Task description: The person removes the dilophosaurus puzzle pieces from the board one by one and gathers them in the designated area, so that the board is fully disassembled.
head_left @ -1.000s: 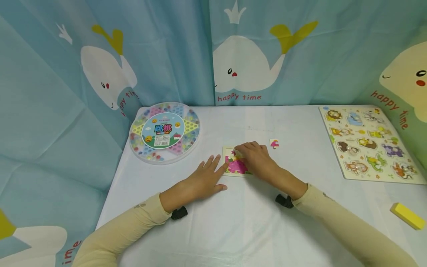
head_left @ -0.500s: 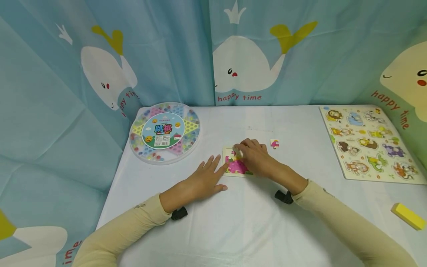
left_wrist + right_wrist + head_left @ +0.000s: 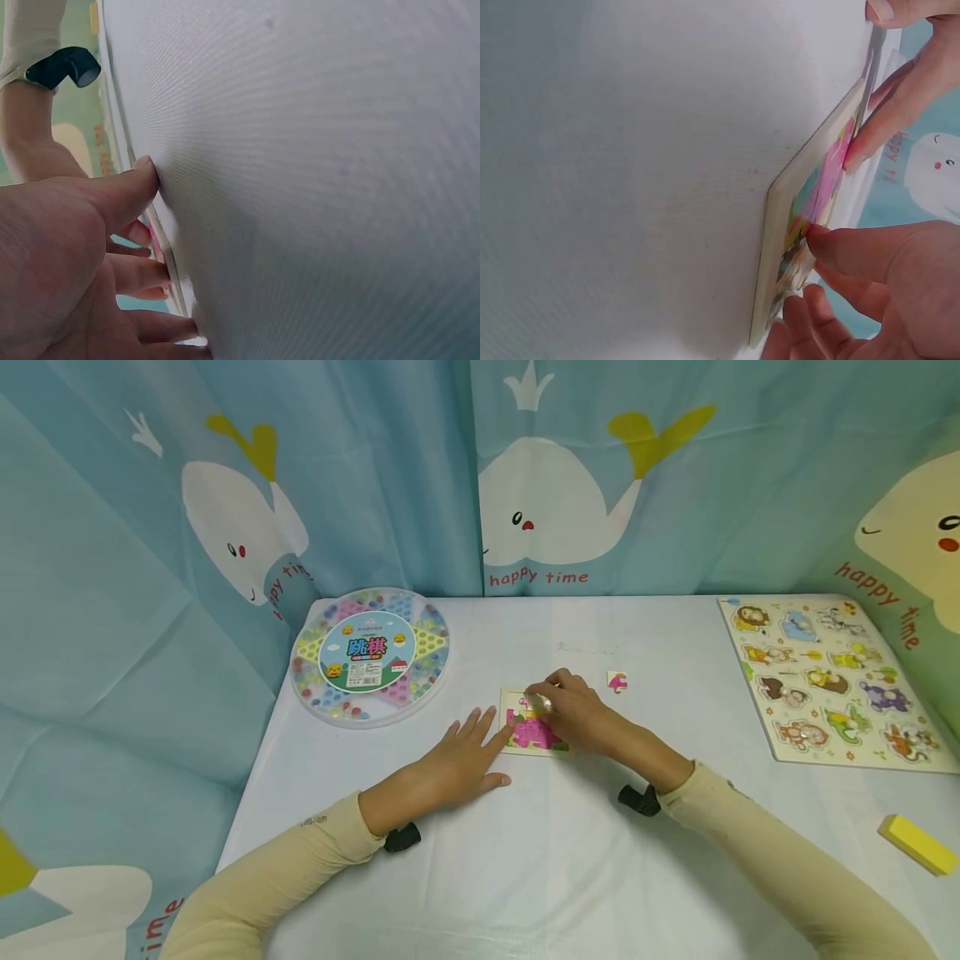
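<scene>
A small square jigsaw puzzle (image 3: 534, 737) with a pink animal picture lies in its pale frame on the white table. My left hand (image 3: 450, 770) lies with fingers spread at its left side, one fingertip on the picture. Over the upper right part of the puzzle, my right hand (image 3: 579, 717) pinches a small puzzle piece (image 3: 540, 702) between thumb and fingers; the fingers hide most of it. In the right wrist view the right thumb touches the picture near the pale frame (image 3: 777, 199). One loose puzzle piece (image 3: 617, 681), pink and white, lies beyond the right hand.
At the back left is a round Chinese checkers box (image 3: 367, 656) with colored marbles. An animal peg board (image 3: 832, 689) lies on the right, with a yellow block (image 3: 917, 845) nearer. A blue whale-print curtain (image 3: 420, 485) stands along the table's back edge.
The right hand has shifted slightly left and tilted over the puzzle, showing more of the picture's lower right. The left hand and the loose piece have stayed in place.
</scene>
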Motion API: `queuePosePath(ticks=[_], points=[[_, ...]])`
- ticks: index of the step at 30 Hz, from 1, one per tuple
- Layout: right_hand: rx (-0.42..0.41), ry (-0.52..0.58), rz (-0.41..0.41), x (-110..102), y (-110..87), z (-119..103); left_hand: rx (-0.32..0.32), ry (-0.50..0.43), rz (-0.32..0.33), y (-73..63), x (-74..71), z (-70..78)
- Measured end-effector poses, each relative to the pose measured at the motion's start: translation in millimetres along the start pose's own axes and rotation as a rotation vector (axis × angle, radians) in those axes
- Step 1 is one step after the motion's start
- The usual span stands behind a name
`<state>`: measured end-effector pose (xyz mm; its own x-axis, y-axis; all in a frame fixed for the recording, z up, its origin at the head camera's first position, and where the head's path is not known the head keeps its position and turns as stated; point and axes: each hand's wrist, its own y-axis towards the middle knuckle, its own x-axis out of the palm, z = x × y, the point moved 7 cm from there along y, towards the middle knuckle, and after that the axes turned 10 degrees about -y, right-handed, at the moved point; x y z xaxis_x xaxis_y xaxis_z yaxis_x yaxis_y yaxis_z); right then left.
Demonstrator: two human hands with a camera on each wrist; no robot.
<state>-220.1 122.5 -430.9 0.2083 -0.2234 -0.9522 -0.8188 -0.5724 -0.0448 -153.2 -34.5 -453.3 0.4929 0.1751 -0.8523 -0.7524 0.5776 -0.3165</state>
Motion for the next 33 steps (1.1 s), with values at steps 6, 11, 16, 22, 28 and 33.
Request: queuePosePath(ticks=[6, 11, 16, 22, 28, 33], points=[[-0.021, 0.034, 0.01, -1.9, 0.7, 0.2, -0.004, -0.004, -0.006, 0.3, 0.3, -0.9], [-0.006, 0.036, 0.006, -1.5, 2.6, 0.8, -0.006, -0.004, -0.009, 0.6, 1.3, -2.0], [0.023, 0.069, 0.026, -2.4, 2.8, 1.5, -0.005, -0.007, -0.009, 0.6, 1.9, -1.9], [0.006, 0.098, 0.084, -7.9, 2.1, 0.4, -0.006, -0.016, -0.009, -0.1, 1.0, -1.0], [0.058, 0.157, 0.067, -8.8, 2.2, 6.0, 0.0, -0.024, -0.004, -1.0, 0.7, -0.1], [0.074, 0.173, 0.046, -11.1, 4.3, 8.5, -0.001, -0.032, -0.003, -1.3, 0.9, 0.1]])
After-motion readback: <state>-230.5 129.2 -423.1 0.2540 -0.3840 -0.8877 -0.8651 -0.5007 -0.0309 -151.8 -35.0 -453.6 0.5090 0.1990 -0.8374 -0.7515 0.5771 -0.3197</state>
